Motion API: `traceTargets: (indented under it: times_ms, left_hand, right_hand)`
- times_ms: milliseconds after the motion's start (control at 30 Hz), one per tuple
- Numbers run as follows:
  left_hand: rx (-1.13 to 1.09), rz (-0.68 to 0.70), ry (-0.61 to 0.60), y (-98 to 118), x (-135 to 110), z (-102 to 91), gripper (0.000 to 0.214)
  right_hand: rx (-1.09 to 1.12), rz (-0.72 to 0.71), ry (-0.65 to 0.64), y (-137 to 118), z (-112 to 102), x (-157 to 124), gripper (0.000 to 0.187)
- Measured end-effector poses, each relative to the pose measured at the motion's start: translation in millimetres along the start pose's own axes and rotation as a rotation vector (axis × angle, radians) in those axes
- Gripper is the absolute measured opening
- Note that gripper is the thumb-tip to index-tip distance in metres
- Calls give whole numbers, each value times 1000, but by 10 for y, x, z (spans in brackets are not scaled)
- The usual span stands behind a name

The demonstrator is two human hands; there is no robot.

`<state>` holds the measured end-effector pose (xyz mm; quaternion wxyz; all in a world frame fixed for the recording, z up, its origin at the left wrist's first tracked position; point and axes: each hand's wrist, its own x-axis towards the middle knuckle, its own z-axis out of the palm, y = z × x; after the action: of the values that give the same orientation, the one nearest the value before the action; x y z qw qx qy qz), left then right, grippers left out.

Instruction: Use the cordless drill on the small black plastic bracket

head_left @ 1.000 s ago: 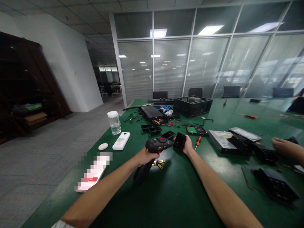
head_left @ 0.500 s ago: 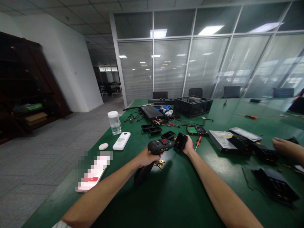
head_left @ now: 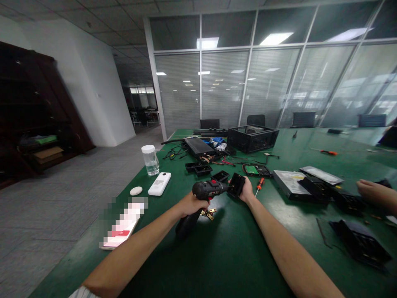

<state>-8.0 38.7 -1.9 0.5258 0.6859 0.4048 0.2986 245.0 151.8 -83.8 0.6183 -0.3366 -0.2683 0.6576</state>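
Observation:
My left hand point(head_left: 193, 204) is wrapped round the grip of a black cordless drill point(head_left: 207, 189) with red accents, which points to the right. Its tip meets or nearly meets a small black plastic box point(head_left: 236, 185); I cannot tell which. That box is tilted in my right hand point(head_left: 246, 191), its open side facing the drill and something brass-coloured inside. Below the drill lie several small brass pieces point(head_left: 210, 214) on the green table point(head_left: 214, 265). Just beyond the drill sits another open black box point(head_left: 220, 176).
An orange-handled screwdriver point(head_left: 259, 185) lies right of my right hand. On the left stand a water bottle point(head_left: 151, 160) and a white device point(head_left: 159, 184). At the back are a black case point(head_left: 252, 138) and cables. Another person's hand point(head_left: 374, 193) is at the right edge.
Hardly anything differs. The whole view has shifted very slightly; the drill and the black box keep about the same place against each other.

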Motion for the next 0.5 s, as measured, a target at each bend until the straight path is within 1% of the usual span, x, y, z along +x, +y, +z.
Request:
traceTargets:
  times_ms: [267, 400, 500]
  left_hand:
    - [54, 21, -18, 38, -31, 2, 13]
    - [48, 38, -26, 23, -23, -17, 12]
    - [43, 22, -21, 5, -15, -25, 13]
  right_hand:
    - [-13, -10, -22, 0, -25, 6, 36]
    - [-16, -3, -24, 4, -31, 17, 36]
    - [-13, -9, -17, 5, -30, 20, 35]
